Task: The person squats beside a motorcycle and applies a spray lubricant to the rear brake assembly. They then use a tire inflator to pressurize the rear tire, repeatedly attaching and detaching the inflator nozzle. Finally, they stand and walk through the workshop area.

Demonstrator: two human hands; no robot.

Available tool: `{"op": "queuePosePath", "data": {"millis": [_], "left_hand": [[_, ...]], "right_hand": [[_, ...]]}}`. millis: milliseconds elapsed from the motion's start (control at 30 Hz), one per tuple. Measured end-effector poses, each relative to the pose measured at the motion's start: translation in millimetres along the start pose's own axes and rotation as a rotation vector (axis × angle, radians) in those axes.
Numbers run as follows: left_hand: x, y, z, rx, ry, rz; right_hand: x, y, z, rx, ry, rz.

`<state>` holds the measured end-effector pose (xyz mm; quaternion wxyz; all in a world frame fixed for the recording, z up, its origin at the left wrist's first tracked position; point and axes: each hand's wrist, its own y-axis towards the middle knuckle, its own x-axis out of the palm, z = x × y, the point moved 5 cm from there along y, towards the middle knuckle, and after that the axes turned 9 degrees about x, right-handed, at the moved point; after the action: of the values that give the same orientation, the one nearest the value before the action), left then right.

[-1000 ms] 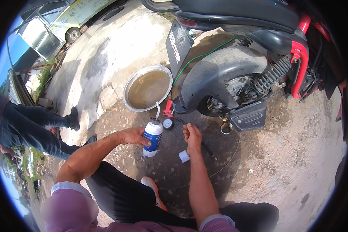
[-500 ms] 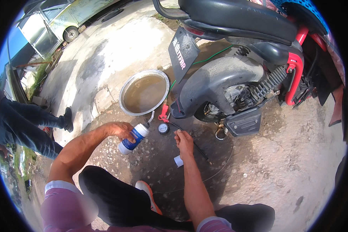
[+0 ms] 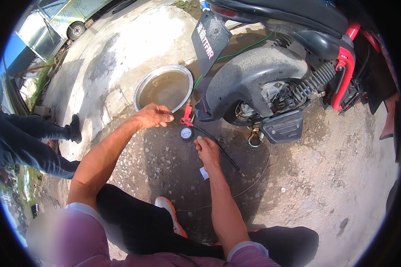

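Over grey concrete point(image 3: 316, 178), half-curled left hand point(image 3: 153, 116) and right hand point(image 3: 208, 152) are hovering mid-frame, contents indeterminable, bumps risking round silver basin point(image 3: 137, 92) spillage.

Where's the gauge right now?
In the head view, the gauge lies mid-picture on the ground, below the red handle, between left hand and right hand.

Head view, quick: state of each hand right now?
Left hand: fingers loosely bent, no object visible in it; whether fully closed cannot be told.
Right hand: closed, fingers curled in; whether it pinches something small cannot be told.
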<state>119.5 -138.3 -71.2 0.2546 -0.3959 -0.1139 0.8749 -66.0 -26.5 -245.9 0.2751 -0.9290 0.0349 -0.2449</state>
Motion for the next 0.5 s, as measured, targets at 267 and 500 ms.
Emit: {"op": "queuePosePath", "data": {"millis": [267,500], "left_hand": [[98,17,-66,0.319,0.656,-0.327],[145,40,-66,0.372,0.641,-0.261]], "right_hand": [[-55,-4,-38,0.059,0.150,0.034],[-68,-4,-69,0.118,-0.473,-0.059]]}}
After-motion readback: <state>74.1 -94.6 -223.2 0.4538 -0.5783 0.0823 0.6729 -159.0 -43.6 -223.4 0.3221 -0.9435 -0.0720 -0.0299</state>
